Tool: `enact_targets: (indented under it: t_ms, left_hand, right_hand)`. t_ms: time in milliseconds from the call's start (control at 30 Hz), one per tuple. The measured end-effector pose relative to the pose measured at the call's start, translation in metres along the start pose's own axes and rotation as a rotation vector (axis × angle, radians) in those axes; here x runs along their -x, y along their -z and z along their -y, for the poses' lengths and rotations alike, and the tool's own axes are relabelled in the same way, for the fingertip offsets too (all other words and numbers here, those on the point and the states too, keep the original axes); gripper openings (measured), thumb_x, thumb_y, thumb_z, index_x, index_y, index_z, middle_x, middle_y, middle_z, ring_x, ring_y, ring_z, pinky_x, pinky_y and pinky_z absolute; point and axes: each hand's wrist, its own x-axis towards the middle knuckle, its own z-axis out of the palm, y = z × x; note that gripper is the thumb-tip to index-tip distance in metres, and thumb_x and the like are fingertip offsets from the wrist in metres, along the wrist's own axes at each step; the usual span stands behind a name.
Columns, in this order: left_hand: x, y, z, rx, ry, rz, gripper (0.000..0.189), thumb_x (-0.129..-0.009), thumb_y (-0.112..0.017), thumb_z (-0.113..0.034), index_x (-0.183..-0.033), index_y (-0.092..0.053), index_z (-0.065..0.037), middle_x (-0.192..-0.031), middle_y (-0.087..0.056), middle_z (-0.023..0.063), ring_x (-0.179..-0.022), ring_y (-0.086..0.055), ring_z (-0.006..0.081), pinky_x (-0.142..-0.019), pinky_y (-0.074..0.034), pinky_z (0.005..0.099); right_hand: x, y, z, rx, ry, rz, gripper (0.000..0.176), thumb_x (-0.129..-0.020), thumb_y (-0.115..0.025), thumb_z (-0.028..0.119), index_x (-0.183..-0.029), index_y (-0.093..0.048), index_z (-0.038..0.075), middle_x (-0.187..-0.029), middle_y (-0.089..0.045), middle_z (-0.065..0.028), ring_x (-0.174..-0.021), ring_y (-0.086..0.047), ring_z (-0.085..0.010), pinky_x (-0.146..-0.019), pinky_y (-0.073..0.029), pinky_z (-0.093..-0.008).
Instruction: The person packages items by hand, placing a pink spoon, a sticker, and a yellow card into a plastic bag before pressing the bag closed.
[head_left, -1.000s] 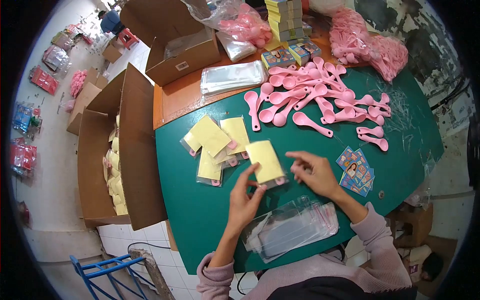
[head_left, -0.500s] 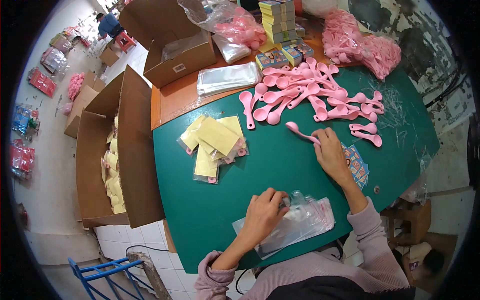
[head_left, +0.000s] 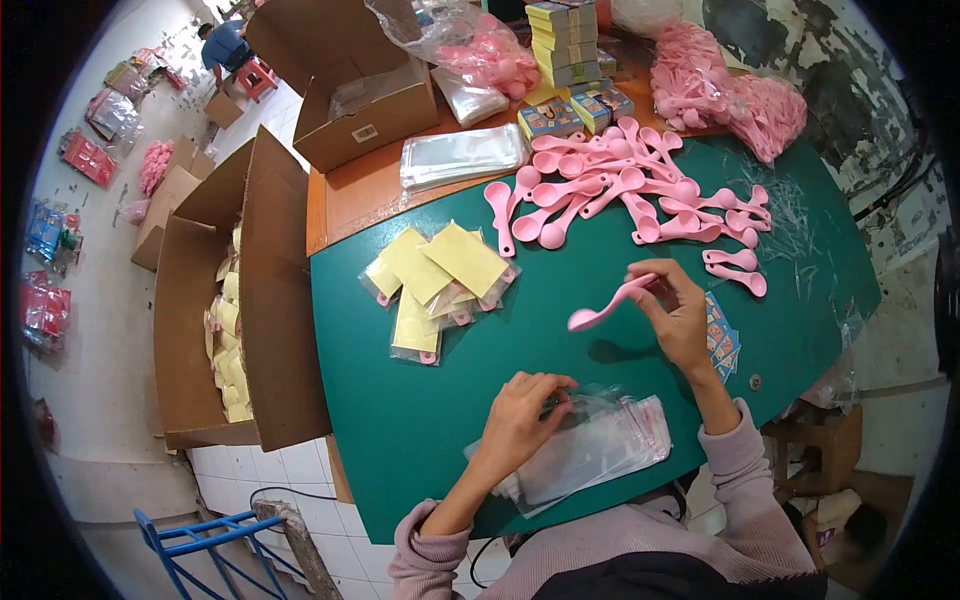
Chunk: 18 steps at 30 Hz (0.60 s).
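Observation:
A pink plastic spoon [head_left: 603, 313] is pinched by its handle in my right hand [head_left: 677, 318], raised above the green table with its bowl pointing left. My left hand [head_left: 525, 418] is closed on the upper edge of a clear plastic bag [head_left: 590, 405], its thumb and forefinger together. That bag lies on a stack of clear bags [head_left: 600, 455] near the table's front edge. Beside my right wrist, partly hidden by it, are several blue printed cards [head_left: 722, 338]. Farther back lies a heap of pink spoons [head_left: 610, 185].
Packed bags with yellow cards [head_left: 432, 285] lie left of centre on the green table [head_left: 450, 440]. An open carton [head_left: 285, 300] stands along the left edge. Behind are more clear bags [head_left: 465, 158], card stacks [head_left: 563, 45] and bagged pink spoons [head_left: 725, 95]. A person [head_left: 225, 45] is far off.
My right hand has lifted the spoon off the table and drawn it nearer to me. My left hand has shifted slightly at the bag's edge.

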Motion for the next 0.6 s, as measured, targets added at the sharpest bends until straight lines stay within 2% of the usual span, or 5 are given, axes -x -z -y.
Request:
enact_targets:
  t_ms: [133, 233, 333, 467, 600]
  left_hand:
    - [0.002, 0.002, 0.003, 0.174, 0.147, 0.015, 0.019, -0.075, -0.066, -0.007, -0.091, -0.057, -0.002, -0.081, -0.062, 0.0079, -0.071, -0.062, 0.0183, -0.060, -0.049, 0.0267]
    - [0.001, 0.007, 0.003, 0.304, 0.309, 0.116, 0.016, -0.078, -0.065, -0.008, -0.090, -0.055, -0.001, -0.083, -0.065, 0.0073, -0.075, -0.063, 0.0131, -0.063, -0.049, 0.0248]
    - [0.001, 0.008, 0.008, 0.496, 0.412, 0.135, 0.015, -0.081, -0.062, -0.006, -0.091, -0.052, 0.000, -0.082, -0.066, 0.0086, -0.076, -0.063, 0.0115, -0.065, -0.049, 0.0242]
    - [0.000, 0.013, 0.016, 0.777, 0.486, 0.183, 0.017, -0.082, -0.061, -0.004, -0.094, -0.050, 0.000, -0.083, -0.066, 0.0121, -0.076, -0.063, 0.0129, -0.067, -0.049, 0.0233]
    - [-0.002, 0.014, 0.015, 0.893, 0.572, 0.131, 0.023, -0.081, -0.063, -0.005, -0.100, -0.050, 0.001, -0.086, -0.066, 0.0131, -0.076, -0.063, 0.0124, -0.066, -0.049, 0.0226]
  right_hand:
    - [0.000, 0.002, 0.003, -0.321, -0.149, -0.014, 0.017, -0.082, -0.060, 0.004, -0.098, -0.055, 0.000, -0.087, -0.056, -0.0030, -0.077, -0.055, -0.0072, -0.067, -0.047, -0.0216]
    - [0.002, 0.002, 0.005, -0.336, -0.205, 0.083, 0.018, -0.081, -0.061, 0.004, -0.098, -0.055, 0.000, -0.084, -0.058, -0.0028, -0.075, -0.057, -0.0071, -0.065, -0.047, -0.0213]
    - [0.006, -0.003, 0.004, -0.122, -0.187, 0.207, 0.018, -0.080, -0.061, 0.004, -0.097, -0.056, 0.002, -0.081, -0.059, -0.0029, -0.071, -0.057, -0.0073, -0.061, -0.047, -0.0213]
    - [0.008, -0.007, 0.007, 0.189, -0.148, 0.201, 0.015, -0.078, -0.062, 0.004, -0.090, -0.053, 0.001, -0.074, -0.059, -0.0041, -0.066, -0.058, -0.0075, -0.057, -0.046, -0.0205]
    - [0.009, -0.009, 0.006, -0.053, -0.158, 0.008, 0.015, -0.078, -0.061, 0.002, -0.089, -0.051, 0.000, -0.071, -0.059, -0.0042, -0.062, -0.057, -0.0076, -0.056, -0.046, -0.0200]
